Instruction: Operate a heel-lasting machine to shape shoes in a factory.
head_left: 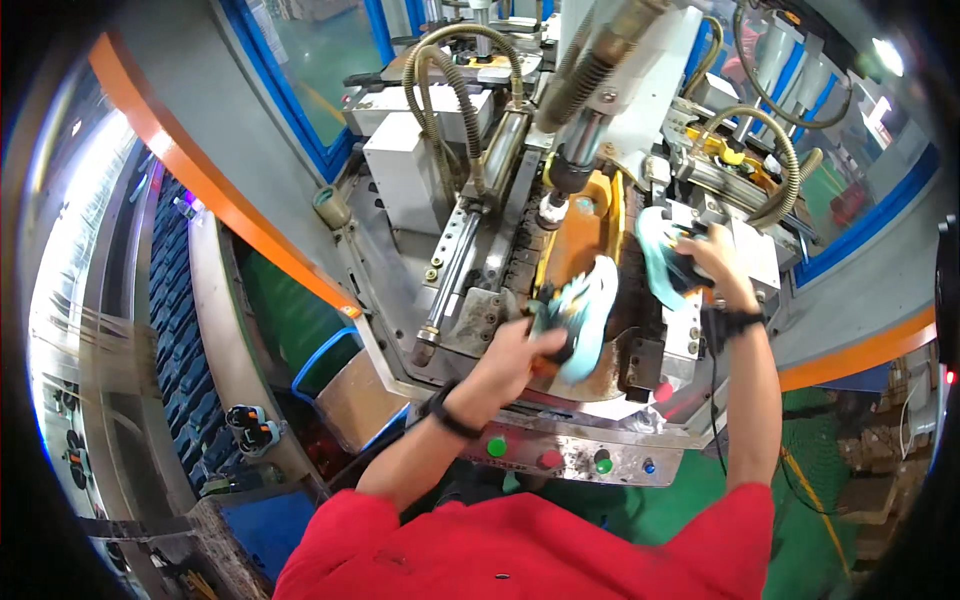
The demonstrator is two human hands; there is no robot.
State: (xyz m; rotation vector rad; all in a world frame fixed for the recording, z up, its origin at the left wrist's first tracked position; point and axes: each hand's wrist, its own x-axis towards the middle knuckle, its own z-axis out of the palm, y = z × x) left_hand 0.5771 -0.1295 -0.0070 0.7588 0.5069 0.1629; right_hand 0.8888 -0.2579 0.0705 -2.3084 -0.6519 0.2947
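Note:
My left hand (512, 358) is closed around the dark opening of a shoe (590, 318) with a pale turquoise sole. This shoe is tilted on its side over the near end of the machine's orange-yellow bed (582, 232) and is a little blurred. To the right of the bed, my right hand (716, 262) grips a second shoe (655, 258), also with a turquoise sole, turned outward to show its edge. The two shoes are apart from each other. A vertical press rod with a dark collar (572, 175) stands over the bed's far part.
A metal cylinder (470, 260) lies left of the bed, with curved hoses above. At the front edge runs a control panel (625, 466) with green, red and blue buttons. Orange curved rails (220, 205) flank the machine. A dark shoe (254, 430) lies beside the conveyor at left.

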